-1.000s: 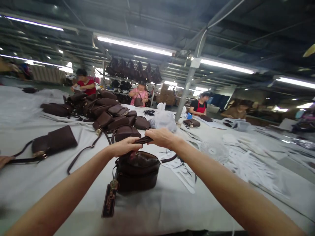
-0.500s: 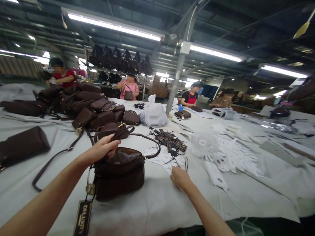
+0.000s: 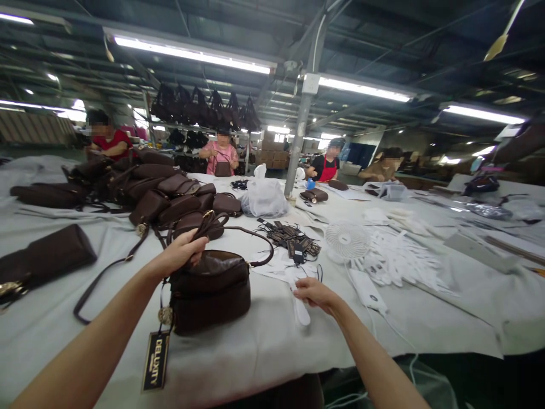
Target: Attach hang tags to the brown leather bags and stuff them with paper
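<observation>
A dark brown handbag stands on the cloth-covered table, its top unzipped and clear plastic showing inside. My left hand is closed round its gathered brown strap, above the bag's left end. From that end hang a round gold-coloured charm and a black tag lettered DELUXITY. To the right of the bag, my right hand pinches a flat white strip with a rounded end, held low over the table. I cannot tell the strip's material.
Brown bags are heaped at the back left; another bag lies at the left. Black tags sit beyond my right hand, beside a white fan and a pile of white strips. Several people work across the table.
My right hand now shows a white strip in its fingers, its rounded end pointing towards me. My left hand keeps its hold on the strap. The view has shifted slightly.
</observation>
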